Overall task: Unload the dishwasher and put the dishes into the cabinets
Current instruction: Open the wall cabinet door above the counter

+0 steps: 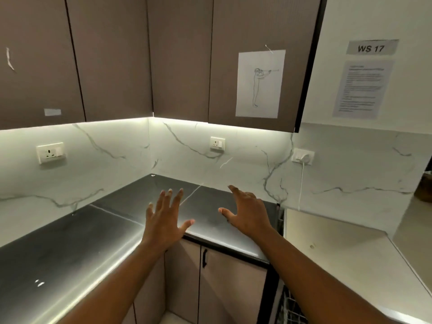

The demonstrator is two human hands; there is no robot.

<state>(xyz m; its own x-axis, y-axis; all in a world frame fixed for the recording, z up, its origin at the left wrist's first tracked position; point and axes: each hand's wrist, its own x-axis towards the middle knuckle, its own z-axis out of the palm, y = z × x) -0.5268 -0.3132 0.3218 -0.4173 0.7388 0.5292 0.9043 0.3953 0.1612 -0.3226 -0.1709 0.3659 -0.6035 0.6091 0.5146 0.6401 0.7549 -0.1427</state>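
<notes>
The dishwasher (291, 305) sits at the bottom right edge of your view, low beside the counter's end; only a strip of its wire rack shows, and you cannot tell from here what dishes remain in it. No dish is in view anywhere.

Your left hand (164, 218) is held out over the counter (70, 249), fingers spread and straight, holding nothing. Your right hand (247, 212) is just beside it, also spread, thumb out, empty. Whether either touches the steel surface is not clear.

The upper cabinets (112, 57) above the corner are all closed. One door carries a taped sketch (260, 84). Sockets (50, 152) sit on the marble backsplash, and a "WS 17" sign (371, 47) hangs on the wall to the right.

Judging by empty hands and closed doors, you are between items or at the very start. Your next move likely calls for turning down and right to the rack, taking a dish in a firm grip, then freeing one hand to open a door overhead.
</notes>
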